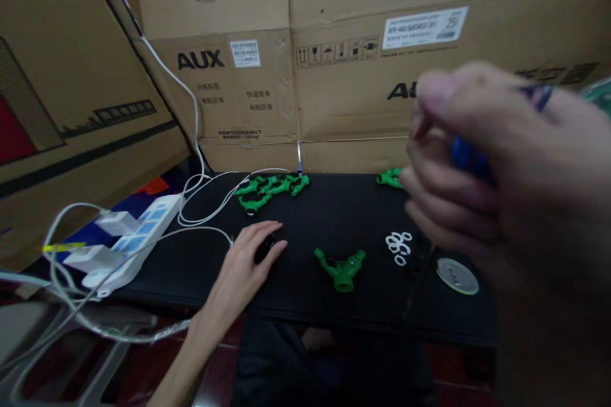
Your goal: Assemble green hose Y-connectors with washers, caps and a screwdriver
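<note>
Cardboard boxes [305, 44] fill the upper frame behind a black table [305, 292]. At right, blurred and close to the camera, the right hand [496, 172] is closed around a blue object [465, 156]. At lower left, the left hand [245, 261] rests fingers-down on a small black object [263, 248]. A green Y-fitting [341, 267] lies at centre, white rings [398, 247] beside it.

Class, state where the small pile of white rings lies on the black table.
In the head view, the white rings lie right of centre on the black table, between the green Y-shaped fitting and the round metal lid.
</note>
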{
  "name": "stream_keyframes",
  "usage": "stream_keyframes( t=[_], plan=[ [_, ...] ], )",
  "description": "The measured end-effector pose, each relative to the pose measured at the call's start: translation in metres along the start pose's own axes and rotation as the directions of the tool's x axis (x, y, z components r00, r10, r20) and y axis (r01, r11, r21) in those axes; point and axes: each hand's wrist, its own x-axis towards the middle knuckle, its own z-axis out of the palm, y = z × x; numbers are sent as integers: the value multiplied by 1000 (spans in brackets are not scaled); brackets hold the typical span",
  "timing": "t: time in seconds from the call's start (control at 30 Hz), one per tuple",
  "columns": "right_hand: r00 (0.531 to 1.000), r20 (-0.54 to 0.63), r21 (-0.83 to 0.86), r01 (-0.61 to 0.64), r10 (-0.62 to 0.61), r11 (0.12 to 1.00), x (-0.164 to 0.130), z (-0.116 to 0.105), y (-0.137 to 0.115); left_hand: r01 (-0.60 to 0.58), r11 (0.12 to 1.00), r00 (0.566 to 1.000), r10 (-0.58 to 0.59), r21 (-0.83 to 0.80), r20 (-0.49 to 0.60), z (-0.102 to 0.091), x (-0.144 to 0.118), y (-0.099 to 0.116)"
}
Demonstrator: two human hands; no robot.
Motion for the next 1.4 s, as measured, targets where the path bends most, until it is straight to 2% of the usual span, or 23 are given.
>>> stream_keyframes(
  t=[0.07, 0.13, 0.2, 0.3, 0.47, 0.63, 0.97, 1.13, 1.23, 1.4],
  plan=[
    [964, 26, 42, -265, 264, 963, -21, -17, 18, 68, 994, 998, -68, 89, -6, -1, -7, -12],
    [893, -1, 75, -448, 450, 891, -41, -29, 37, 97, 986, 994, -103, 135, 32, 5, -12, -21],
    [828, -16, 98, -556, 560, 825, -57, -37, 53, 105, 983, 990, -117, 152, 76, 13, -14, -26],
    [760, 14, 126, -646, 650, 753, -74, -42, 67, 95, 984, 987, -113, 148, 115, 21, -12, -25],
    [726, 45, 171, -682, 686, 711, -87, -48, 77, 40, 993, 986, -57, 108, 160, 21, -3, -19],
    [698, 35, 235, -701, 715, 673, -93, -57, 87, 28, 988, 998, -36, 155, 47, 19, 1, -17],
    [666, -20, 338, -697, 746, 632, -102, -64, 101, -51, 986, 998, 46, 156, 40, 17, 7, -21],
    [664, -32, 355, -691, 747, 630, -104, -65, 105, -79, 991, 994, 87, 108, -64, 12, 12, -16],
    [661, -29, 371, -689, 749, 623, -103, -64, 108, -43, 998, 991, 49, 46, -127, 10, 14, -10],
    [656, 1, 366, -703, 755, 610, -99, -62, 115, 6, 997, 987, -18, -76, -160, 9, 15, 9]
  ],
)
